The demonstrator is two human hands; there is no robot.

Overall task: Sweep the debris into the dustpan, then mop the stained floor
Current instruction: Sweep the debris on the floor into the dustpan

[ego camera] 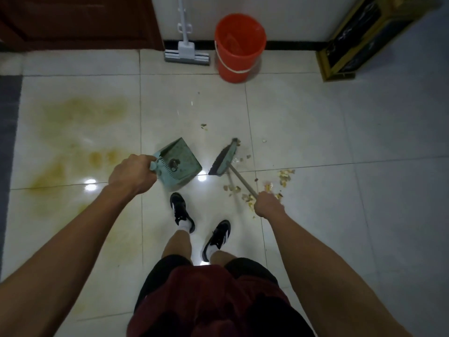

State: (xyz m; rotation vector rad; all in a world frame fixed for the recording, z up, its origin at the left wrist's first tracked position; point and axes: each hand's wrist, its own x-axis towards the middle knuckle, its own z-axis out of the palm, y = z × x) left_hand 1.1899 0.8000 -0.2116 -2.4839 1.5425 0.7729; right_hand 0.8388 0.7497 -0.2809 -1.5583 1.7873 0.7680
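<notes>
**Dustpan and broom over the tiled floor**

We see the left hand [132, 172] curled round the handle of the pale green plastic dustpan [180, 164], which sits tilted near the middle of the glossy white tiled floor [315, 122], a dark clump lying in its tray. Just to its right, apart from it, is the green-backed, dark-bristled head of the broom [223, 160]; its thin grey stick runs nearer and rightward into the right hand [268, 205], which grips it in a closed fist.

The scattered yellowish debris [284, 177] lies on the tiles right of the broom head and around the right hand, with a few crumbs farther off. A broad yellow stain [80, 132] spreads across the floor on the left.

Against the far wall stand a white sponge mop [186, 53] and, just right of it, an orange plastic bucket [239, 47]. Two black-and-white shoes [181, 211] show near us.
</notes>
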